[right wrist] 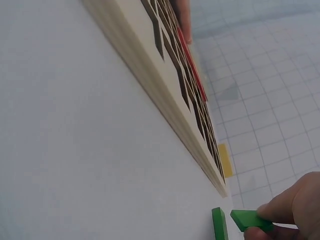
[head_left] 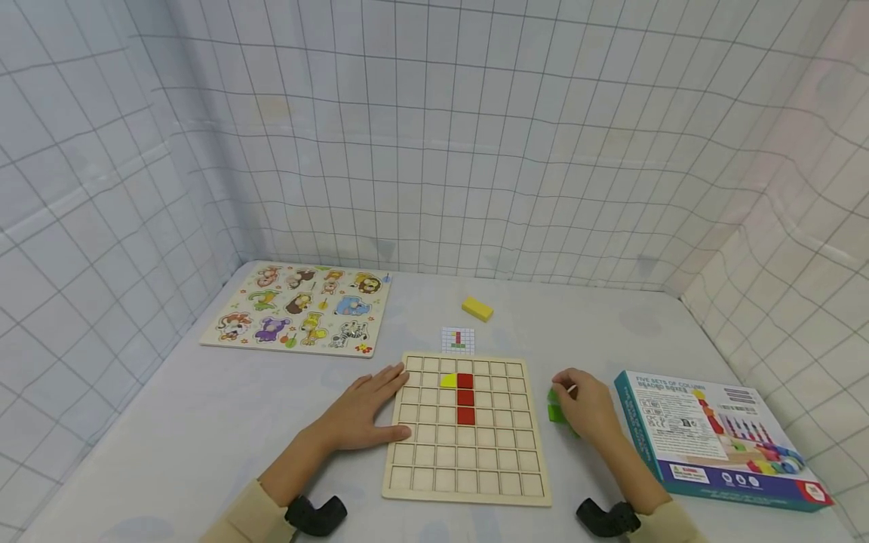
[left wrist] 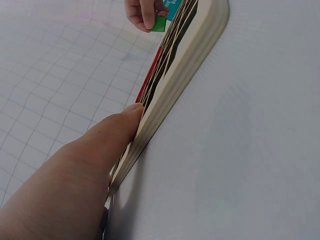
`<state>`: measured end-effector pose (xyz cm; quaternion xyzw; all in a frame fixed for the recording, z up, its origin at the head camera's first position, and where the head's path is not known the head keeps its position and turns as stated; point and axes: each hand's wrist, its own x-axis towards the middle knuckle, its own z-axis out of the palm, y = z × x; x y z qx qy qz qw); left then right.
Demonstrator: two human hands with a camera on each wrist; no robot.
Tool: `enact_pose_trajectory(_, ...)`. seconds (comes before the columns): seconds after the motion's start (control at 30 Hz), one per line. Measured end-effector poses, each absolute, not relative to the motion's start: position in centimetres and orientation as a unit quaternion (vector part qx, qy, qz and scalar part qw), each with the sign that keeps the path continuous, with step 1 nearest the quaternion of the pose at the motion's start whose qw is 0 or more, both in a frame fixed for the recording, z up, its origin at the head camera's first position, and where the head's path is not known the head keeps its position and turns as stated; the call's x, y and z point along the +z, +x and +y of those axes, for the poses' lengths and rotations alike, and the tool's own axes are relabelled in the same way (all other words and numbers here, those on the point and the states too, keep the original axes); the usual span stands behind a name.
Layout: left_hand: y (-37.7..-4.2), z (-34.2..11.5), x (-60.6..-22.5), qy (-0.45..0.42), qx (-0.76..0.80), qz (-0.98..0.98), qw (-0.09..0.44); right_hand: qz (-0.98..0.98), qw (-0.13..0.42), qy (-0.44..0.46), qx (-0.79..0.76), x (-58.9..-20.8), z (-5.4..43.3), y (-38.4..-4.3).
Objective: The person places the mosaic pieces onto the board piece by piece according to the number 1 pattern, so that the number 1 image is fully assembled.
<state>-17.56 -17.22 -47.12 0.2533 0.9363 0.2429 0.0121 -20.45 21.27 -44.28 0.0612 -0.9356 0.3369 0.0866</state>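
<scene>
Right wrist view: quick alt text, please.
The right hand pinches a slanted green block at lower right, beside a second green block. A wooden grid board holding red tiles runs diagonally from the top; beyond it are a yellow block and gridded backdrop.

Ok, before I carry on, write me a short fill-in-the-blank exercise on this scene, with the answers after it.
1. The right grip pinches a ____ piece.
2. In the head view, the left grip rests on the ____ edge of the grid board.
3. The red squares on the board number ____.
4. In the head view, the shape just left of the topmost red square is ____.

Missing words: green; left; three; yellow.
</scene>
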Motion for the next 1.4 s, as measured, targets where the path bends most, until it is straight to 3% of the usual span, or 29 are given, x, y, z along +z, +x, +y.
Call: enact_pose_trajectory(1.4, -17.5, -17.2, -46.9, 0.253, 0.244, 0.936, 0.020, -0.899, 0.081, 0.190, 0.386, -44.1, 13.7, -18.9)
